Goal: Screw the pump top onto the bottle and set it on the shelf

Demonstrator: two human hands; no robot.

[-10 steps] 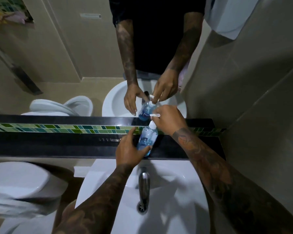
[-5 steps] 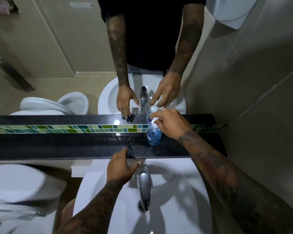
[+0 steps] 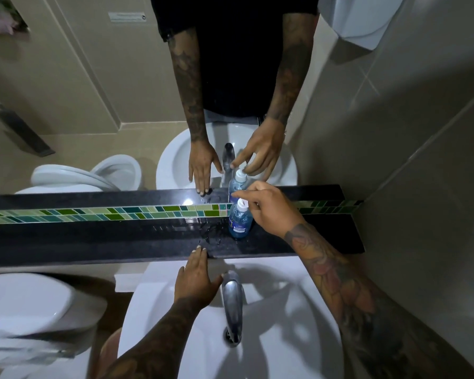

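Note:
A clear bottle point(image 3: 240, 222) of blue liquid stands upright on the black shelf point(image 3: 93, 236) above the sink, close to the mirror. Its white pump top point(image 3: 242, 204) sits on the bottle's neck. My right hand point(image 3: 271, 210) hovers just right of and over the pump top, fingers spread and loosely curled, with no firm grip that I can see. My left hand point(image 3: 197, 277) lies flat and empty, its fingertips touching the shelf's front edge left of the bottle.
A white sink point(image 3: 271, 324) with a metal faucet point(image 3: 231, 299) lies below the shelf. A toilet point(image 3: 25, 310) stands at the lower left. The mirror point(image 3: 107, 91) rises behind the shelf and a tiled wall point(image 3: 422, 187) closes the right. Water drops point(image 3: 211, 232) wet the shelf.
The bottle went from both hands onto the shelf. My left hand let go and dropped to the shelf's edge. My right hand's fingers have loosened off the pump top.

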